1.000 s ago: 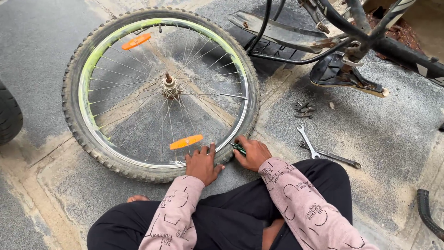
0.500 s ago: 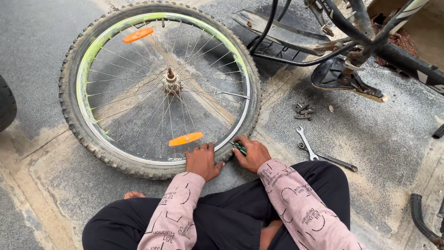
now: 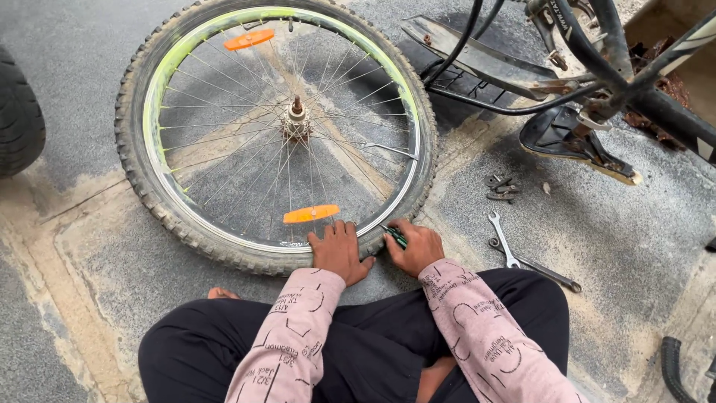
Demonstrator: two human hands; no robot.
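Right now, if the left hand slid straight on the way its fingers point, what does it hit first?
The left hand lies flat on the tyre, fingers aimed up across the rim. Going straight on, it would probably meet the orange reflector on the spokes first, though depth is hard to judge.

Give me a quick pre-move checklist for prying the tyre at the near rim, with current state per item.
1. Wheel lying flat on the ground: ok.
2. Left hand pressing down on the tyre at the near edge: ok.
3. Right hand gripping the green-handled tool: ok.
4. Tool tip seated between tyre and rim: cannot tell, the tip is hidden.
5. Spanner lying on the ground apart from the right hand: ok.
6. Small loose parts lying apart from the wheel, not under it: ok.
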